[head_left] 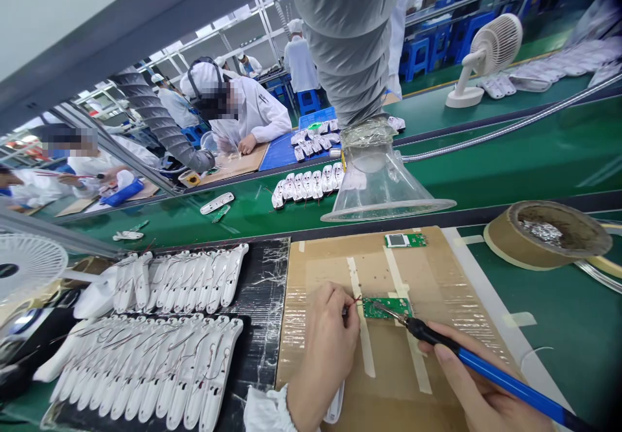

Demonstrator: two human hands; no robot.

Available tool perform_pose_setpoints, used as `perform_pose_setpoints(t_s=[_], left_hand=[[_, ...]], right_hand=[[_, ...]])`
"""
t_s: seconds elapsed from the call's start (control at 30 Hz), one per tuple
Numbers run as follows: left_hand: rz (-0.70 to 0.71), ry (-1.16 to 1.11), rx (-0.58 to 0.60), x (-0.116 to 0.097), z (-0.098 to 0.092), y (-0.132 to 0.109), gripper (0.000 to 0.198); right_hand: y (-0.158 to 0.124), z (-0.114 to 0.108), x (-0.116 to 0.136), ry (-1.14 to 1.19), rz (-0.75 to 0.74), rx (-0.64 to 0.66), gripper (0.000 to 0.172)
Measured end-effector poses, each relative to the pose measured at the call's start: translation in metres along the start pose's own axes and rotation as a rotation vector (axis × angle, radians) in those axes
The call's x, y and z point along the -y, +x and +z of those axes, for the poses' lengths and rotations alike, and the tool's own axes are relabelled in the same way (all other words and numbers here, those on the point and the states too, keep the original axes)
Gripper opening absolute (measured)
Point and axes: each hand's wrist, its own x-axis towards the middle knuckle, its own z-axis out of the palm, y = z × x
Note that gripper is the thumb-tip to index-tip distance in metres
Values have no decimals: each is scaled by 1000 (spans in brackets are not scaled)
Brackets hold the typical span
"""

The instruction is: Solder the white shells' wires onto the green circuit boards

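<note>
A small green circuit board (pixel 387 307) lies on the taped cardboard (pixel 335 257) in front of me. My right hand (pixel 479 374) grips a soldering iron (pixel 466 354) with a blue and black handle, its metal tip over the board. At the board's left edge, my left hand (pixel 330 341) pinches thin red and dark wires (pixel 356 301), whose ends reach that edge. Part of a white plastic casing (pixel 335 407) shows beneath my left wrist. Farther back on the cardboard rests another green board with a screen (pixel 405 240).
White casings with wires (pixel 160 367) fill the black mat at left. A clear fume hood (pixel 383 186) hangs beyond the cardboard. To the right stands a tape roll (pixel 544 234) holding crumpled metallic material. Several co-workers sit across the green conveyor (pixel 510 163); fans stand at both sides.
</note>
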Motion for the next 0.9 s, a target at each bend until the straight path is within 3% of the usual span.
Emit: perform_pose_setpoints(t_s=[0.17,0.4,0.6,0.7,0.9], left_hand=[[-25,-73,17,0,-2,-1,19],[-127,-359,54,1,-5,-2,13],[-193,-501,96,-3,-10,2,17],[-173,-420,99,-5,-10,4,19],[-61,-145,127,-8,-10,6,19]], right_hand=[[-3,0,-4,21,28,-14,19],[-4,-1,-8,16,30,-42,19],[-5,-3,-2,53,129,-85,21],[-3,-2,0,43,131,-79,23],[14,8,22,52,209,-186,50]])
